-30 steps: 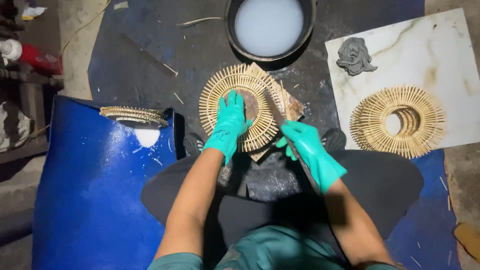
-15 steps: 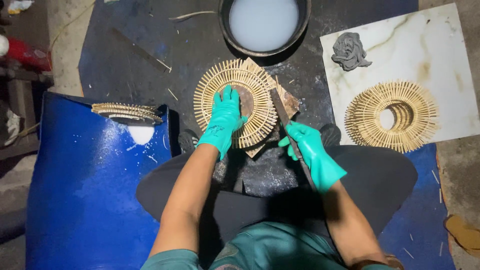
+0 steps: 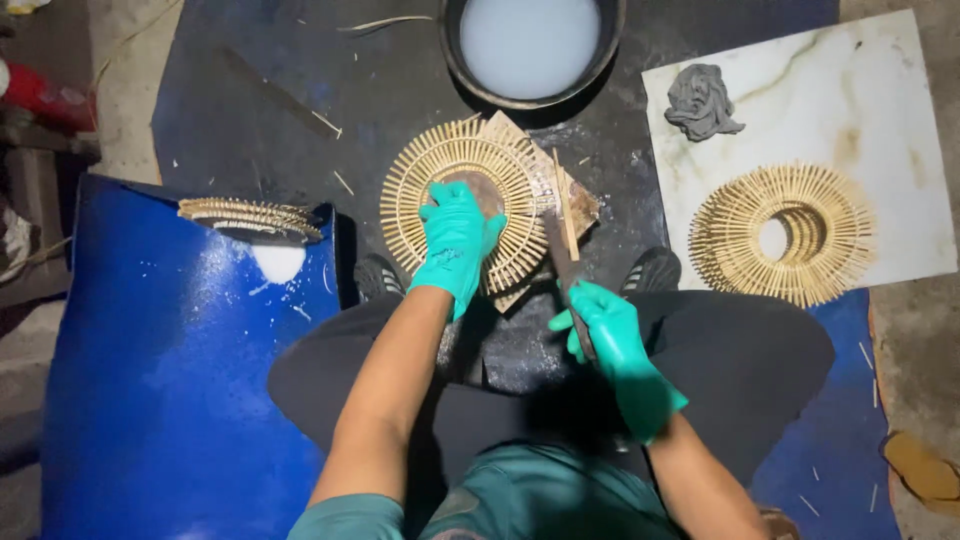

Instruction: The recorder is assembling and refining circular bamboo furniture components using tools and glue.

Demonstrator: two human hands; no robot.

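A round ring of radiating bamboo sticks lies on a wooden block on the dark floor in front of me. My left hand, in a green glove, presses flat on the ring's centre and lower part. My right hand, also green-gloved, grips the handle of a long dark blade whose tip lies over the block at the ring's right edge. A single thin bamboo stick rests on the block beside the blade.
A black basin of milky liquid stands just beyond the ring. At the right, a white marbled tile carries a finished stick ring and a grey lump. A blue barrel with a stack of rings lies left.
The view has shifted slightly. My right hand has pulled back toward me a little with the blade; my left hand stays pressed on the ring.
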